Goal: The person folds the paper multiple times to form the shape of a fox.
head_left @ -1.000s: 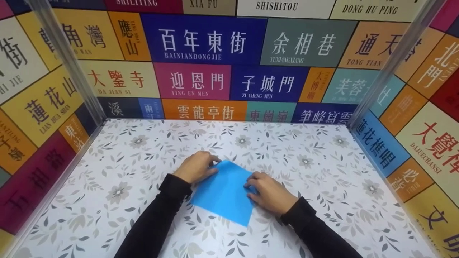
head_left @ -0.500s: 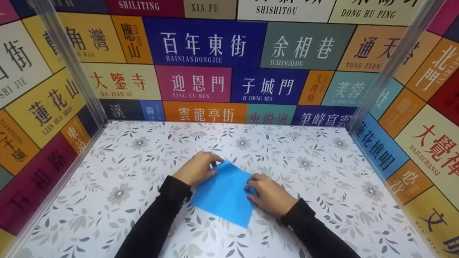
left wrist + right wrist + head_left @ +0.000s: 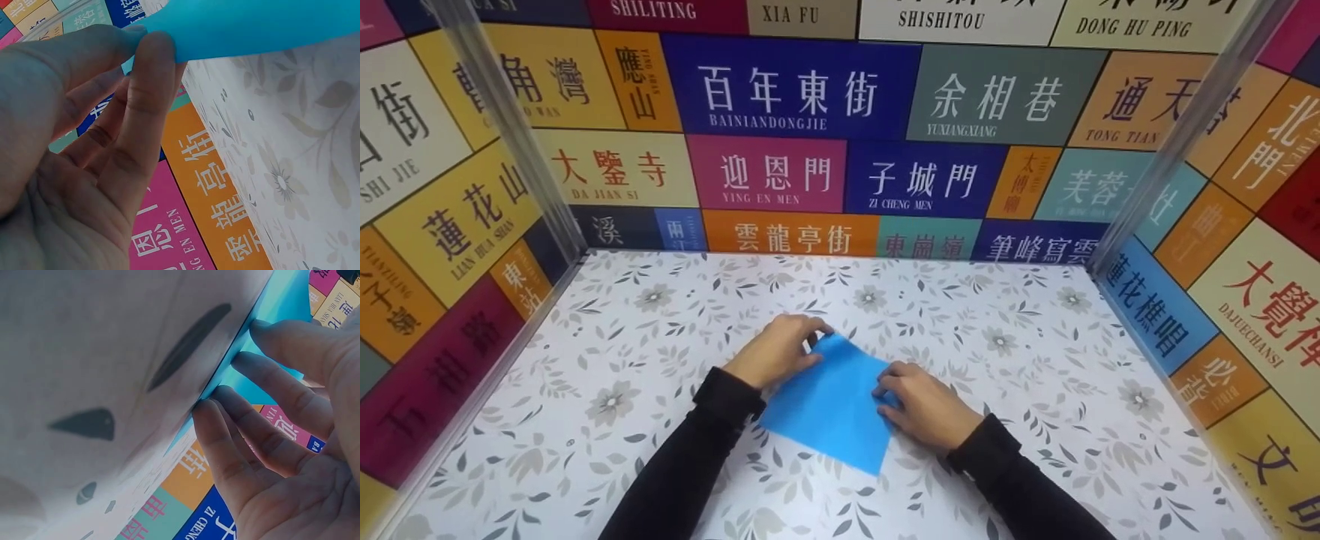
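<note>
A sheet of blue paper lies turned at an angle on the flowered tabletop. My left hand is at its far left corner. In the left wrist view the thumb and a finger pinch that corner, and the sheet bows up off the table. Along the right edge of the paper, my right hand touches down with its fingertips. The right wrist view has the thumb and fingers spread, their tips on the blue paper close to the tabletop.
The tabletop has a white cover printed with grey leaves and flowers. Panels of coloured street-name signs stand behind it and on both sides. Clear corner strips join the panels.
The left fingertips have shifted slightly right onto the paper's far corner. My right hand and the rest of the sheet stay nearly the same; the head view has moved a little.
</note>
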A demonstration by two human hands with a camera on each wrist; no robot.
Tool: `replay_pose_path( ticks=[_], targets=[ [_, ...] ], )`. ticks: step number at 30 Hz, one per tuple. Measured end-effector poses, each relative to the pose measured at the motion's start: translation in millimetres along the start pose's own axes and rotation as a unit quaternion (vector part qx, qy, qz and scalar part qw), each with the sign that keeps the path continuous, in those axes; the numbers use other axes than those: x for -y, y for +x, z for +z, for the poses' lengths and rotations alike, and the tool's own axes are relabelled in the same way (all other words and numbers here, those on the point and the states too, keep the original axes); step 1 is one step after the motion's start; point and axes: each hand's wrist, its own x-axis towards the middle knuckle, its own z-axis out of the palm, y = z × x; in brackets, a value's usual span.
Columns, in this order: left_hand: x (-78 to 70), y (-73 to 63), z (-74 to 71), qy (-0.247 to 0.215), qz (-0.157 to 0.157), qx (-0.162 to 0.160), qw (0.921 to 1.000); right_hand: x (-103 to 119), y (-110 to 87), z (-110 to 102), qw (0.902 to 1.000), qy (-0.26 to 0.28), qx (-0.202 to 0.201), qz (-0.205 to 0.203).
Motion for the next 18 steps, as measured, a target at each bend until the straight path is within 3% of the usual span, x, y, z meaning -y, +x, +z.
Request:
replay_pose_path(
  ticks=[11, 18],
  targets=[
    [-5.3, -4.4, -4.0, -0.002, 0.001, -0.012, 0.9999, 0.0, 2.1, 2.8, 0.9998, 0.011, 0.008, 0.012],
    [-8.5, -4.8, -4.9, -0.004, 0.045, -0.027, 0.9986, 0.5, 0.6, 0.5, 0.9999, 0.007, -0.012, 0.003]
  ],
)
